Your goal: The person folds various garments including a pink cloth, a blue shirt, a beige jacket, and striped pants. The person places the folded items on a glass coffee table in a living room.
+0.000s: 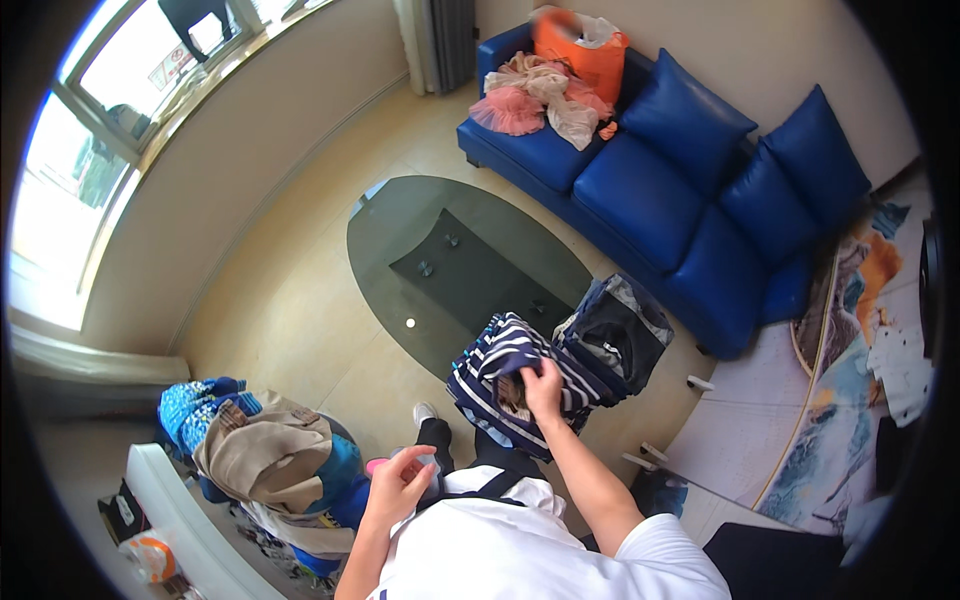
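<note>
My right hand grips the edge of a navy-and-white striped garment, which lies on top of a pile of clothes at the near end of the glass table. The fingertips are partly hidden against the dark cloth. Just behind that pile, to the right, sits a second stack of dark and grey clothes. My left hand hovers in front of my body with its fingers loosely apart, holding nothing. To its left is a heap of clothes with a beige garment and a blue patterned one.
An oval dark glass table stands ahead. Beyond it, a blue sofa carries cushions, pink tulle clothing and an orange bag. A white piece of furniture is at lower left. Marble-patterned panels are at right.
</note>
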Available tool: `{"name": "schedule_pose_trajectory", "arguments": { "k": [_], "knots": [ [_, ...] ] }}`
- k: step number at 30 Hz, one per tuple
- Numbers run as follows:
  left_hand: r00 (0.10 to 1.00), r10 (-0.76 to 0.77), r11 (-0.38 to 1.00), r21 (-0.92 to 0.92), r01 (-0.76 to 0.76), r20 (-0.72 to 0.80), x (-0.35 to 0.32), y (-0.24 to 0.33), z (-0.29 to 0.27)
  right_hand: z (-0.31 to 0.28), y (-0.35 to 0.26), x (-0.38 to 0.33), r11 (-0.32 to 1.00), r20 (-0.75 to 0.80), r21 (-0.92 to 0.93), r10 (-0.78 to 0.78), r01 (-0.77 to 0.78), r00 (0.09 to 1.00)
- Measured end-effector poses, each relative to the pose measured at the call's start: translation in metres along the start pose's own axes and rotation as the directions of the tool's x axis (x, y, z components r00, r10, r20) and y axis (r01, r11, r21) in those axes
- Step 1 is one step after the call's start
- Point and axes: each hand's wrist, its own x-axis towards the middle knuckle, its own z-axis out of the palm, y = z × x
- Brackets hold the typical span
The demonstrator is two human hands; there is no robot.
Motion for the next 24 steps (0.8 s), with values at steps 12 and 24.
{"name": "schedule_pose_trajectory", "arguments": {
  "k": [12,24],
  "knots": [
    [0.889,0.397,0.892,0.326,-0.314,-0.229,0.004,0.027,-0.066,0.045,-0.213,-0.097,0.949,0.824,0.312,-0.29,0.037,0.486],
    [0.968,0.25,0.944,0.22,-0.247,0.015,-0.004,-0.004,-0.086,0.059,-0.198,-0.124,0.972,0.842,0.111,-0.203,0.209,0.5]
  ]
}}
